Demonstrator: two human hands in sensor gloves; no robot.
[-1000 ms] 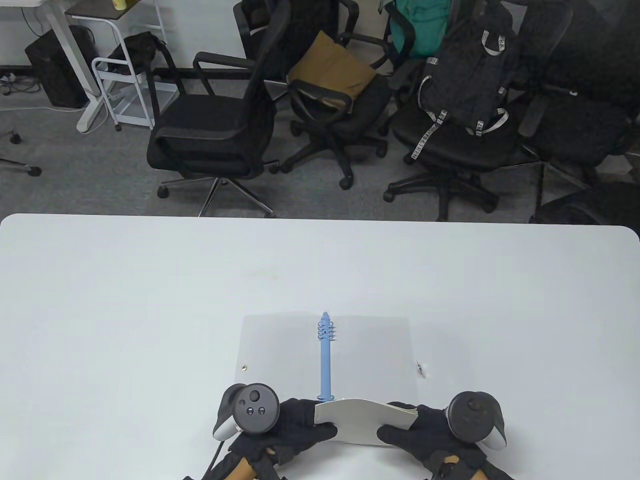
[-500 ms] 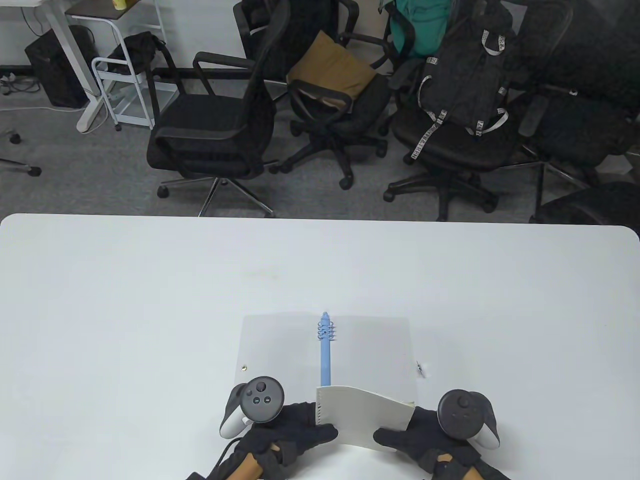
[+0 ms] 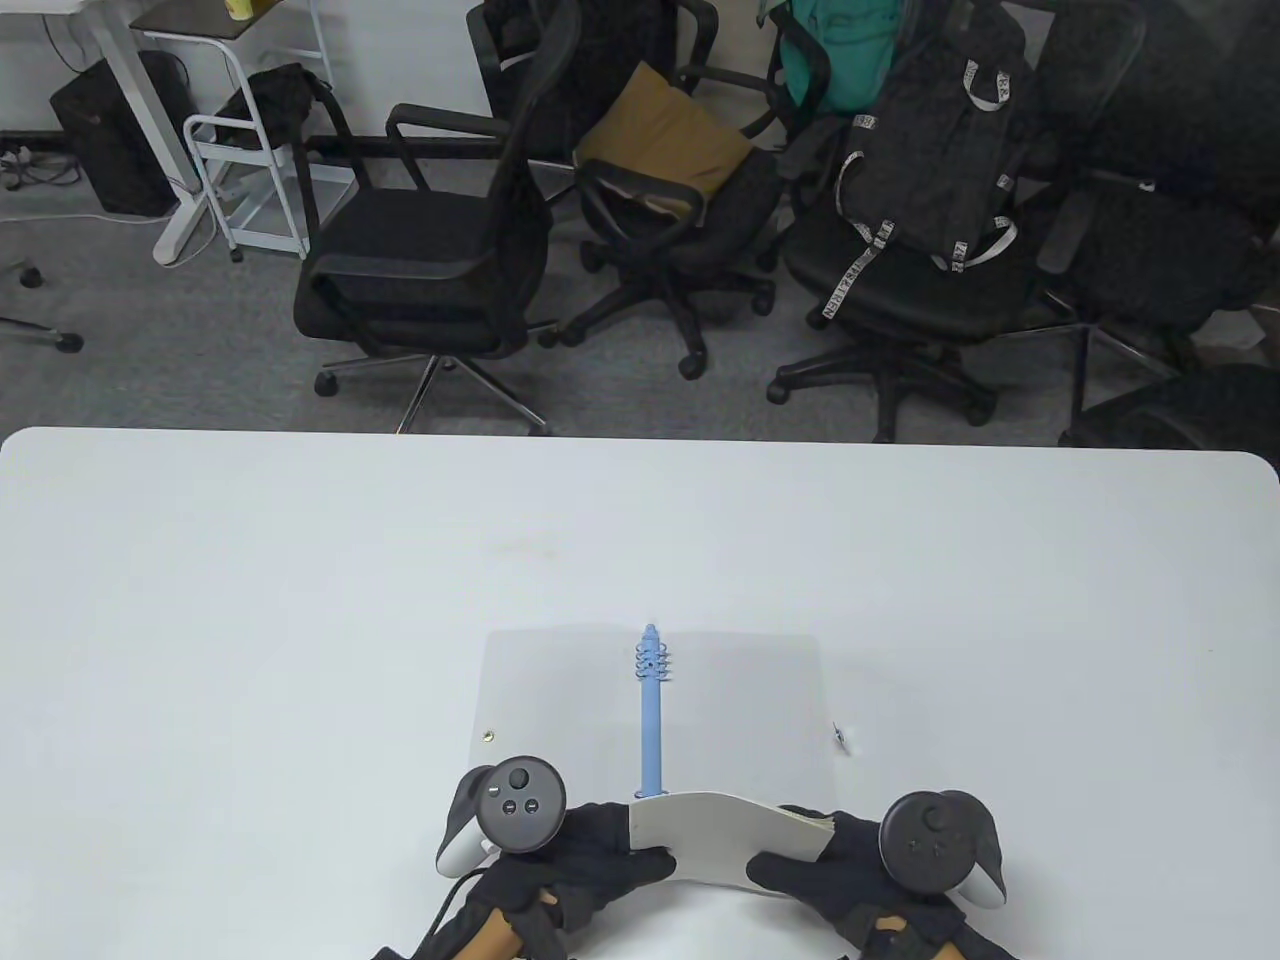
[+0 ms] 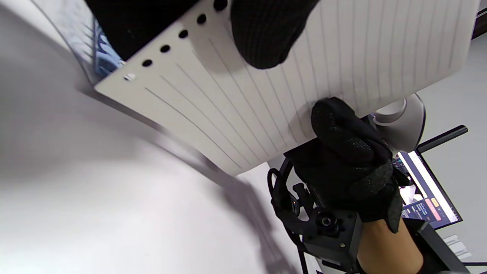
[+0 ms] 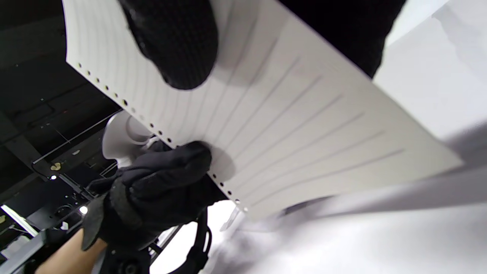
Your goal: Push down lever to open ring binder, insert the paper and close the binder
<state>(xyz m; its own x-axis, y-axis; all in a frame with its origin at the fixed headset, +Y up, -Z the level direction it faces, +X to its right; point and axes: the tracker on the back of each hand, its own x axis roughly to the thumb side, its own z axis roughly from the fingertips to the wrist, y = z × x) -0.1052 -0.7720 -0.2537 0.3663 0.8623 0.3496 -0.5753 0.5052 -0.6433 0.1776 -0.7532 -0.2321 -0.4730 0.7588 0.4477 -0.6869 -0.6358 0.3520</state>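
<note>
Near the tabletop's [image 3: 300,600] front edge the binder [image 3: 560,700] lies open, its blue ring spine [image 3: 652,720] mid-cover. Over its near end both hands pinch the paper [image 3: 720,835] (light, floppy, already bowing): left hand [image 3: 590,860] beside the punched holes, right hand [image 3: 820,870] at the opposite edge.

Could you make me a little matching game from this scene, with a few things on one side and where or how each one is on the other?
Things:
1. paper
2. binder spine
3. left hand
4. right hand

States:
A. blue, lying along the middle of the open binder
B. pinches the sheet's punched edge
C. lined, held off the table
D. pinches the sheet's plain edge

Pairs: 1-C, 2-A, 3-B, 4-D
</note>
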